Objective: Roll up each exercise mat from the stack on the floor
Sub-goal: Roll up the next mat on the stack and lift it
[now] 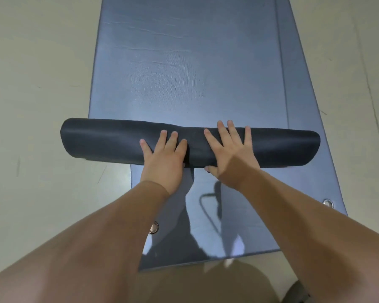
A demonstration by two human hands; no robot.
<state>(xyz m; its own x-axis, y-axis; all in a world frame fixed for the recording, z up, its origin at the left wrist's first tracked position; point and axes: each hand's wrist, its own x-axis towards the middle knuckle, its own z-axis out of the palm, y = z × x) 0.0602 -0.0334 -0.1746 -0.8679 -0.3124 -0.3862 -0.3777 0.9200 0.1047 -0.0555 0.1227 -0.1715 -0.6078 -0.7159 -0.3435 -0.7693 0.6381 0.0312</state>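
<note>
Both palms press flat on the dark roll (118,141) lying crosswise over the blue mat (184,62) on the floor (31,84): left hand (164,158) and right hand (230,154) side by side at its middle, fingers spread, gripping nothing.

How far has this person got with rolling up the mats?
Done: the near end of the top mat is wound into a dark roll. In hand: the left hand and right hand press flat on it. Left: a long flat stretch ahead, plus at least one mat underneath with metal eyelets.
</note>
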